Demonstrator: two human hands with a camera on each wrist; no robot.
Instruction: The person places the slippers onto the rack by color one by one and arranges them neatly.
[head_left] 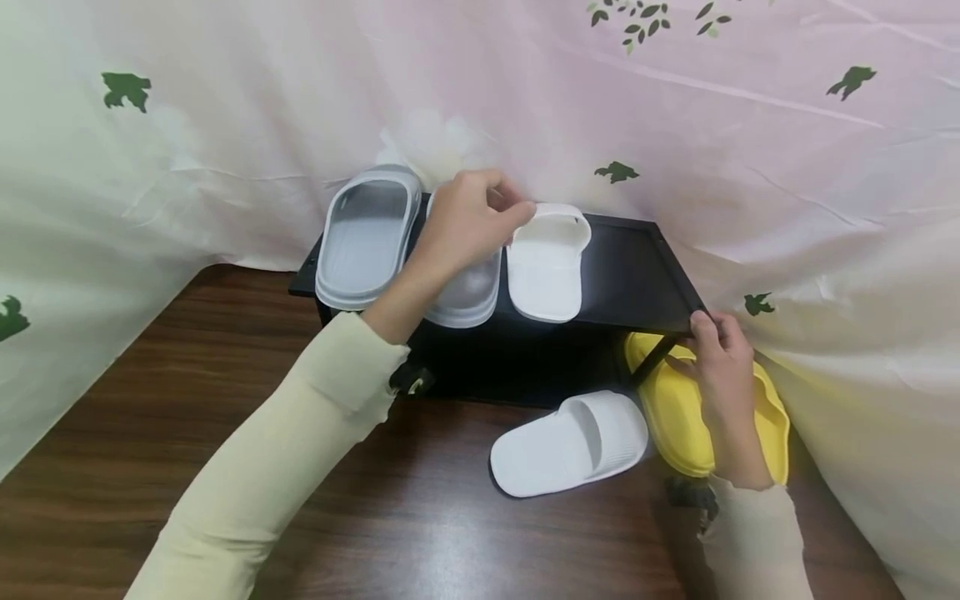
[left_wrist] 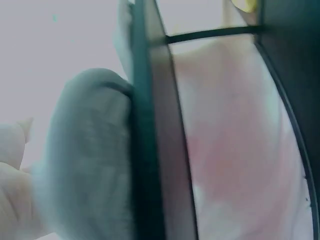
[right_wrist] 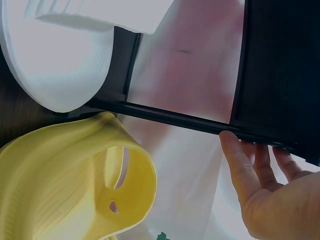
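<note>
A white slipper lies on the top board of a small black rack. My left hand reaches over a grey slipper and pinches the white slipper's far left edge between thumb and curled fingers; the fingertips are partly hidden. Another grey slipper sits at the rack's left end. In the left wrist view, a blurred grey slipper stands beside part of my left hand. My right hand grips the rack's front right corner; the right wrist view shows the fingers at the board's edge.
A second white slipper lies on the brown wood-look surface before the rack. Yellow slippers stand by its right end, partly behind my right forearm. A pale curtain with green leaf prints hangs close behind.
</note>
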